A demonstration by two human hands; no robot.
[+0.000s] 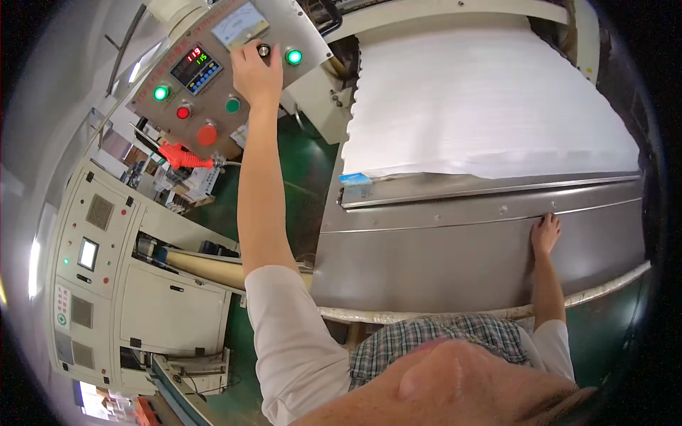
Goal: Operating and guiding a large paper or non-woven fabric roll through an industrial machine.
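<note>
My left hand (256, 77) reaches up to a slanted metal control panel (153, 106), with its fingers and thumb around a small black knob (264, 50) below a white dial meter (240, 25). Near that hand are lit green lamps and a digital display (196, 69). My right hand (545, 234) rests on the brushed metal table (426, 263), its fingertips at the seam near the slotted bar. A wide white sheet (476, 99) lies beyond, its scalloped left edge showing and its near edge close to a metal bar (490, 187).
Red emergency button (207, 135) and an orange-red handled tool (186, 156) sit at the panel's lower part. A cream machine cabinet (160, 305) stands on the left above green floor. A wrapped rail (604, 287) runs along the table's near edge. Blue tape (353, 179) marks the bar's left end.
</note>
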